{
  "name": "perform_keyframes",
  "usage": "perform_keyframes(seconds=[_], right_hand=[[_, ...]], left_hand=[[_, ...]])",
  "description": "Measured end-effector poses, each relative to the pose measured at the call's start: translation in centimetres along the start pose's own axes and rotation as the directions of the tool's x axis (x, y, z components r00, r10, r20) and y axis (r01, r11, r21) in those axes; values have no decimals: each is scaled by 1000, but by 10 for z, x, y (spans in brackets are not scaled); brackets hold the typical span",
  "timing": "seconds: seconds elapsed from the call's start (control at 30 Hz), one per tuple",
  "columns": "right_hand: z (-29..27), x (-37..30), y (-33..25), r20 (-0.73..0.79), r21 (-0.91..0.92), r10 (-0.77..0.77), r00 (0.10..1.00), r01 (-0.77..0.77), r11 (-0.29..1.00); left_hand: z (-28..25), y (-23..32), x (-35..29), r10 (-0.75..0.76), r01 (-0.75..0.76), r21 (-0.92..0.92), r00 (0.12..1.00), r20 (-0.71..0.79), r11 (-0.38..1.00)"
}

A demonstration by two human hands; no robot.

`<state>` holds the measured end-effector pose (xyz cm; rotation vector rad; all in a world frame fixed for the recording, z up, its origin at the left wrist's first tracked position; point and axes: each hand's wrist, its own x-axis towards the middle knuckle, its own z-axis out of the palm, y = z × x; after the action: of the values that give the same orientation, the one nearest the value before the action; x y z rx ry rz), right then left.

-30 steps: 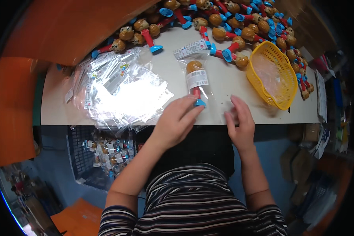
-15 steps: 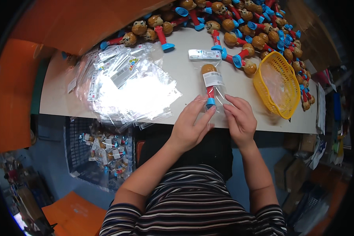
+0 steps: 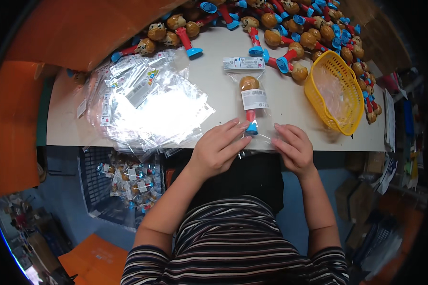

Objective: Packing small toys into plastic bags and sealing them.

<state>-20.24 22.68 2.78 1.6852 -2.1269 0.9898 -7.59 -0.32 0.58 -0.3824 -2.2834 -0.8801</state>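
Observation:
A clear plastic bag (image 3: 265, 118) lies near the table's front edge, its printed header strip pointing away from me. Inside it is a toy figure (image 3: 249, 83) with a round brown head, a red stem and a blue base; a white label covers its middle. My left hand (image 3: 217, 148) pinches the near end of the bag beside the blue base. On the other side, my right hand (image 3: 295, 148) has its thumb and fingers closed on the bag's near right corner. The bag's lowest edge hangs over the table edge, partly hidden by my fingers.
Flat clear bags (image 3: 147, 109) are heaped on the left of the table (image 3: 214, 47). Similar loose toys (image 3: 314, 38) pile along the back and right. A yellow basket (image 3: 314, 97) stands at right. Below left, a blue crate (image 3: 88, 183) holds bagged toys.
My hands have moved slightly apart at the bag's near end. The toy now lies straighter, and the header strip looks flatter. The whole view has shifted a little.

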Motion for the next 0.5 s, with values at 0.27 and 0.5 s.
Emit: perform_keyframes(seconds=[0.27, 0.5], right_hand=[[5, -1, -8, 45, 163, 220, 974, -224, 961], [-1, 10, -25, 260, 380, 606, 752, -657, 651]], left_hand=[[-1, 12, -3, -128, 130, -118, 991, 24, 985], [6, 26, 3, -494, 471, -261, 869, -29, 843]])
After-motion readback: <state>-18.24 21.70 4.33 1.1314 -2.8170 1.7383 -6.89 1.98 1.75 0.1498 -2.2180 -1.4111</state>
